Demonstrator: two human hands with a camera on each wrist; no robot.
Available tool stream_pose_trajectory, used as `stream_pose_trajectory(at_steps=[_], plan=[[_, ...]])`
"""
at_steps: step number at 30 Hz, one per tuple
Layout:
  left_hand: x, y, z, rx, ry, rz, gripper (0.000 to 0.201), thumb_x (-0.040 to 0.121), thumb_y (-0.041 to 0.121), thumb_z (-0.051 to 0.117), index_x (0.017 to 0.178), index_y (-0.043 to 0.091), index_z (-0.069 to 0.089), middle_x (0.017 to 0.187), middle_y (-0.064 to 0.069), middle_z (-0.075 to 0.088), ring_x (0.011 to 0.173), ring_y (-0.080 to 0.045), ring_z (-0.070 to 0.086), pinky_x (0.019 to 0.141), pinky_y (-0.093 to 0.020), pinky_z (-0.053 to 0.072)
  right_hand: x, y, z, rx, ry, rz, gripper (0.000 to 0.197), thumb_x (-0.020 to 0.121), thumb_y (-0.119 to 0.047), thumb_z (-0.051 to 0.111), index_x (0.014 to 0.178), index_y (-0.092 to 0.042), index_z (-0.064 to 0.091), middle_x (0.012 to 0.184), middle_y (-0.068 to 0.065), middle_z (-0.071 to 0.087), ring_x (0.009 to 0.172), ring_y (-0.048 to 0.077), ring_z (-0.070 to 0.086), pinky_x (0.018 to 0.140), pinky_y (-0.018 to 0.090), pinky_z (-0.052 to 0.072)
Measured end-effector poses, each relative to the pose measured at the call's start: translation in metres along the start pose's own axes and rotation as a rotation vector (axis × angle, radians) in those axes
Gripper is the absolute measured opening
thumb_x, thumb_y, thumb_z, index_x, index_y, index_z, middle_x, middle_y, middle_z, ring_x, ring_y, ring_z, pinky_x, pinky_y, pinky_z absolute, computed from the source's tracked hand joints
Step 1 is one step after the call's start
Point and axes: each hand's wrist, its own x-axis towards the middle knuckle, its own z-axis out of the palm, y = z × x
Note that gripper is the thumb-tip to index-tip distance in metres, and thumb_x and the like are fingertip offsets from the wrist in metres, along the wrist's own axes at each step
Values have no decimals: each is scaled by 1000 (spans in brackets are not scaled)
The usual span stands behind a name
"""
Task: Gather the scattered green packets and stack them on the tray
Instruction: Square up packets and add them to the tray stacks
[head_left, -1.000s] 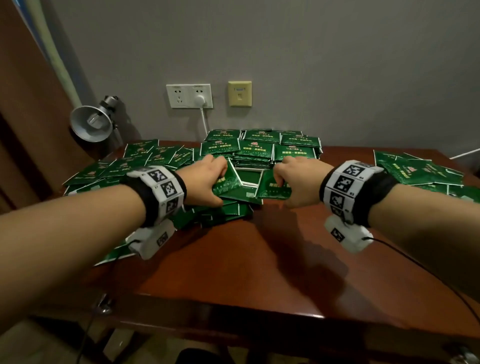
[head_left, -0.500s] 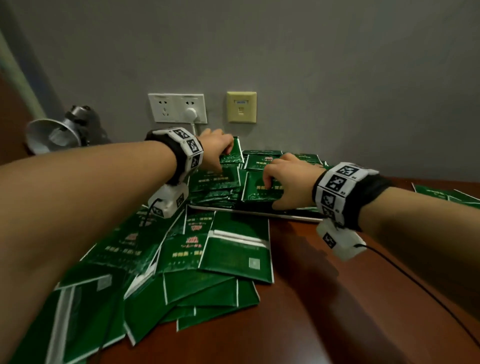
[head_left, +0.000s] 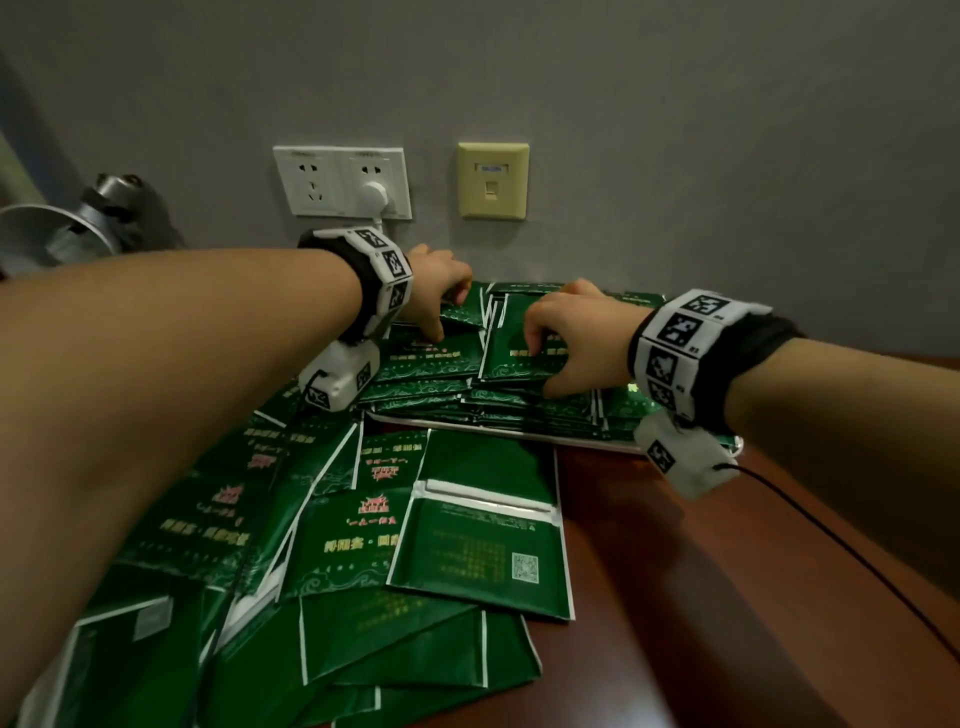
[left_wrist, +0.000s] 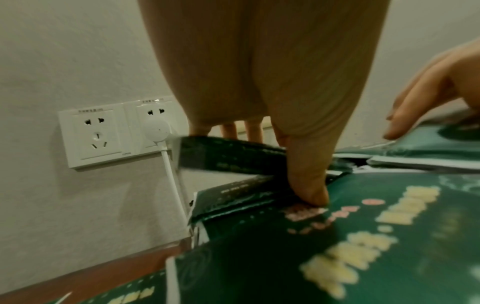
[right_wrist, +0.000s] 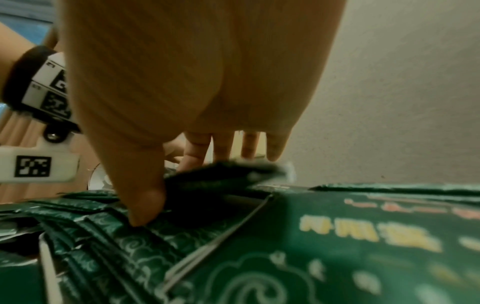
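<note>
Two stacks of green packets (head_left: 452, 358) fill the tray (head_left: 587, 441) against the wall (head_left: 675, 156); bare bench (head_left: 701, 597) lies to the right. Left hand (head_left: 436, 296) pinches one packet, right hand (head_left: 571, 338) another, both atop the stacks.

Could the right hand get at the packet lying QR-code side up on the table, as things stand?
Probably yes, once freed. The packet with the QR code lies on top of the loose pile, nothing covering it, nearer than the tray. But the right hand is pinching a packet on the tray stack now.
</note>
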Motion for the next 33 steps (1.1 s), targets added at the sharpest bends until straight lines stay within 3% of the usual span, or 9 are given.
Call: stream_pose_trajectory(at_steps=[6, 10, 14, 17, 21, 24, 26, 28, 33], plan=[[-15, -4, -4, 11, 141, -82, 71, 75, 44, 78, 135, 32, 44, 146, -7, 33, 132, -33, 30, 109, -51, 30, -9, -10, -5, -33, 28, 17, 45, 74, -53, 74, 106, -30, 53, 113, 0, 51, 114, 23, 38, 85, 36, 40], [-45, -2, -16, 1, 225, -135, 64, 79, 43, 73, 135, 30, 45, 142, -10, 36, 130, -32, 32, 108, -50, 31, -29, -29, -10, -66, 29, -19, 46, 78, -49, 70, 116, -29, 53, 120, 0, 51, 120, 24, 36, 94, 39, 43], [-92, 11, -25, -42, 150, -108, 49, 82, 38, 71, 126, 25, 54, 130, -11, 45, 123, -31, 39, 100, -45, 40, -59, -68, -2, -68, 9, -133, 56, 75, -59, 68, 120, -28, 52, 117, -2, 53, 111, 20, 43, 91, 41, 46], [-134, 30, -18, -66, 4, -43, 39, 85, 36, 70, 120, 21, 59, 123, -4, 56, 113, -24, 53, 92, -35, 46, -78, -97, 17, -84, -130, -158, 75, 72, -64, 70, 128, -21, 47, 118, 3, 58, 107, 24, 55, 88, 41, 52], [-191, 54, 10, -62, -180, 0, 53, 83, 40, 72, 128, 19, 54, 126, -2, 57, 110, -21, 57, 92, -33, 50, -96, -117, 41, -34, -319, -79, 89, 72, -61, 73, 138, -15, 37, 122, 6, 60, 105, 25, 60, 84, 34, 52], [-222, 64, 40, -6, -271, 27, 61, 86, 45, 67, 136, 15, 48, 130, -5, 52, 113, -23, 54, 95, -34, 48, -113, -125, 41, -96, -276, -54, 54, 82, -45, 65, 125, -17, 48, 95, 2, 61, 80, 22, 59, 64, 29, 46], [-236, 68, 52, -31, -233, 32, 58, 90, 45, 61, 137, 14, 47, 130, -6, 51, 113, -22, 54, 94, -35, 49, -124, -130, 35, -187, -280, -22, 32, 89, -36, 54, 114, -16, 56, 88, 2, 59, 77, 23, 58, 63, 29, 46], [-245, 67, 55, -73, -165, 27, 55, 91, 43, 60, 136, 15, 49, 130, -4, 54, 113, -20, 56, 93, -34, 50, -135, -132, 29, -168, -315, 17, 28, 94, -31, 44, 106, -12, 61, 94, 5, 62, 85, 26, 59, 71, 30, 48], [-260, 73, 52, -35, -128, 26, 36, 90, 35, 61, 122, 18, 58, 112, 0, 65, 95, -18, 62, 81, -33, 53, -161, -128, 10, -49, -294, 137, 32, 98, -34, 44, 78, -11, 54, 77, 1, 53, 77, 23, 52, 68, 27, 41]])
